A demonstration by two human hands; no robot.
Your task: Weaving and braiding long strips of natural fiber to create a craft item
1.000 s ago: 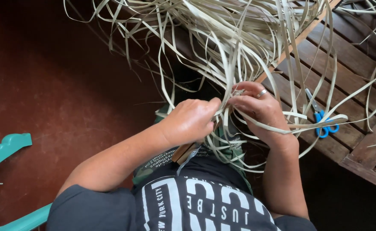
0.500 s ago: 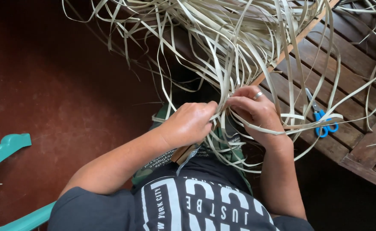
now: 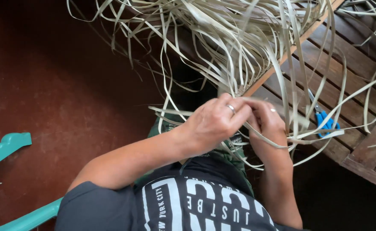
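I see a red floor (image 3: 47, 85) and a slatted wooden table (image 3: 350, 141) under a big tangle of pale strips (image 3: 239, 38). My two hands meet at the tangle's lower edge. Since a second ago they have risen closer to it, so the working point has moved up the strips. The left hand (image 3: 211, 124) is closed, pinching strips; the right hand (image 3: 265, 122) curls around them, fingers hidden. Small blue scissors (image 3: 327, 122) lie on the table, untouched.

A home craft spot: slatted wooden table (image 3: 346, 64), red floor (image 3: 47, 85), loose pale weaving strips (image 3: 239, 38).
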